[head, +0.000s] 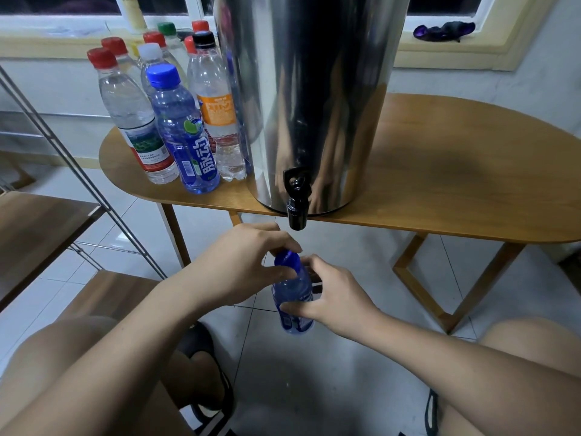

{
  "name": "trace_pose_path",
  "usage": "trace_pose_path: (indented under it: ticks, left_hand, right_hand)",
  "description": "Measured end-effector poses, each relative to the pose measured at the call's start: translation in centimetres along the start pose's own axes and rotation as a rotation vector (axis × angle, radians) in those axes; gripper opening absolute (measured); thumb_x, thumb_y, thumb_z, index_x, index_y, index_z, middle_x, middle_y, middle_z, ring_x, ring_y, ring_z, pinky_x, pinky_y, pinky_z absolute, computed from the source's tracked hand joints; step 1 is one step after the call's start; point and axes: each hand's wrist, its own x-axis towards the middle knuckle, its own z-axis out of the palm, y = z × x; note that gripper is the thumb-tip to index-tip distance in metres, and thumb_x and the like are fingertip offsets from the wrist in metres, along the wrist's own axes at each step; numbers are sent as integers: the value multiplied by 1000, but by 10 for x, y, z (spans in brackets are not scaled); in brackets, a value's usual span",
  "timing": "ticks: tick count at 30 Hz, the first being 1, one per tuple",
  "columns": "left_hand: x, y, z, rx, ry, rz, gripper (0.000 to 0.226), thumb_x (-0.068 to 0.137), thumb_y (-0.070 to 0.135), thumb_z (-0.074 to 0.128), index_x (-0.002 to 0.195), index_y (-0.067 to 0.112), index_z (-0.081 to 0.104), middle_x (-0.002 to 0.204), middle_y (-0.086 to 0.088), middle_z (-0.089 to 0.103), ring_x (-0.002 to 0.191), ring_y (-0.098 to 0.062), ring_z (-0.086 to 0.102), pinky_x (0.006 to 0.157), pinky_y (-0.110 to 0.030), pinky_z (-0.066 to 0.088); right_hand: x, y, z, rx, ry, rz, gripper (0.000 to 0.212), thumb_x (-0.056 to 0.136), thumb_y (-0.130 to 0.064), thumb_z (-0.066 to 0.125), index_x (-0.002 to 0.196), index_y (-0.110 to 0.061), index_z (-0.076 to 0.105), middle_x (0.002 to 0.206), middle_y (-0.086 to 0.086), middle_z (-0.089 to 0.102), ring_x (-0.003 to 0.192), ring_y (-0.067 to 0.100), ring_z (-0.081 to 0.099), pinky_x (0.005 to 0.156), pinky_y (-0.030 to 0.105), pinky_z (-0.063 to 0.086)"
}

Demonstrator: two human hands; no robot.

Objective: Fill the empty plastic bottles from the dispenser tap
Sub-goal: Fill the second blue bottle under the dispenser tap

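Your left hand (248, 269) curls over the blue cap (287, 259), pinching it; your right hand (333, 298) grips the blue bottle (293, 292) upright, just below the tap (296, 212) at the table (440, 190) edge, open floor (314, 372) beneath

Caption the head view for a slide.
Below the dispenser tap, the left hand grips the cap of a blue bottle that the right hand holds.

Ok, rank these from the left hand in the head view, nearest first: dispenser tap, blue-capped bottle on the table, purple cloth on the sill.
1. Dispenser tap, just above the left hand.
2. Blue-capped bottle, left front of the table.
3. Purple cloth, far back right on the windowsill.
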Motion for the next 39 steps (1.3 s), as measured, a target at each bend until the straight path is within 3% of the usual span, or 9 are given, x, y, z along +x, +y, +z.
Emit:
trace_pose_path:
  ticks: [2,5,7,14,20,24,28,33,39]
  left_hand:
    - [-1,0,-2,-18,-7,-19,36,93,44,83,127,35,75,110,21,65,93,6,61,73,-8,43]
    - [0,3,-1,38,43,-99,45,86,66,80,112,30,73,97,16,65,86,-6,62,69,-16,48]
    - [2,6,1,100,54,-137,45,86,68,78,106,28,73,93,12,65,82,-9,60,66,-22,48]
    - [1,11,0,73,4,10,35,97,45,78,127,27,75,112,12,65,97,-9,60,84,-32,58]
    - [4,13,7,92,28,89,35,102,22,74,137,26,72,124,8,64,109,-14,60,86,-27,52]
    - [3,8,9,14,60,51,38,102,32,75,140,28,71,126,12,66,110,-9,61,89,-21,49]
    - [1,6,7,-5,79,5,46,92,55,80,132,33,75,112,15,66,95,-3,58,75,-12,43]
    - [-1,10,4,-2,66,67,36,94,35,82,129,31,75,113,16,65,98,-6,60,81,-23,54]
    - [-2,12,8,3,41,132,36,101,20,75,136,29,71,122,13,63,110,-7,59,87,-21,55]
  right_hand:
    - [-1,0,0,0,-4,6,65,73,-56,94,126,-46,57,114,-22,74,105,4,71,89,39,64]
    - [0,-1,1,-7,-3,3,64,73,-55,94,125,-44,59,113,-22,74,104,3,71,88,38,64]
    - [1,-2,1,-12,2,3,64,73,-54,95,125,-44,59,113,-22,75,103,2,71,88,38,64]
    - [1,-1,-3,-34,10,0,65,72,-55,96,123,-44,57,112,-24,74,103,3,70,88,35,64]
    - [1,-1,-6,-9,49,7,69,70,-56,96,125,-45,56,116,-21,73,107,7,71,89,37,65]
    - [2,-1,-5,3,67,-3,65,73,-50,96,125,-44,57,113,-21,74,106,5,71,88,37,65]
    - [3,-4,-7,-48,53,-28,65,71,-55,95,122,-44,57,114,-21,73,105,6,70,87,37,64]
    - [3,-6,-11,-72,48,-33,70,66,-55,98,123,-43,59,114,-19,73,105,8,70,89,37,63]
    - [2,-7,-12,-84,69,-38,76,66,-56,98,129,-40,59,118,-17,73,107,11,70,91,37,64]
